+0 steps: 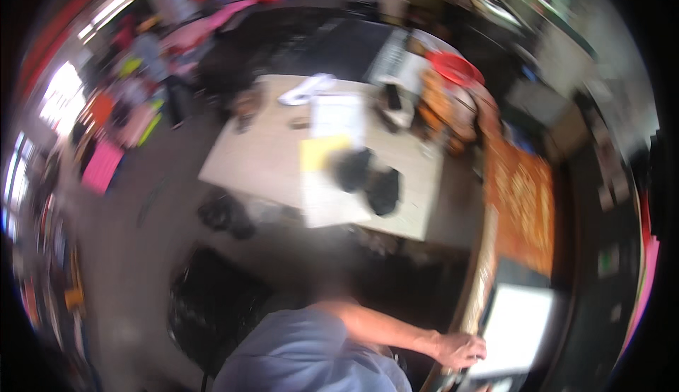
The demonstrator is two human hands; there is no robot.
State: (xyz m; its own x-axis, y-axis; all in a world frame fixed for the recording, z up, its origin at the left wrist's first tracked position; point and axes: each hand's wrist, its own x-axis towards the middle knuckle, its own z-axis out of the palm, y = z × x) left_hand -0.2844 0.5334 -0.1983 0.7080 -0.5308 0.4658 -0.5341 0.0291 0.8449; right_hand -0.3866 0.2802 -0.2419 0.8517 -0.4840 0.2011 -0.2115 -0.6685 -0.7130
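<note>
From a grey-blue sleeve my left forearm reaches to the right. My left hand has its fingers curled in, at the near left edge of a bright white rectangle. Glare hides whether this is a sheet or a screen. Whatever may be between the fingers does not show. A small skin-coloured patch at the lower edge beside it may be part of my right hand; its fingers are cut off by the frame. The white rectangle lies on a dark surface, beyond which stretches an orange patterned cloth.
A pale table ahead holds white papers, a yellow sheet and two dark round things. A red basin stands at its far right. A black chair is left of me. A person stands far left.
</note>
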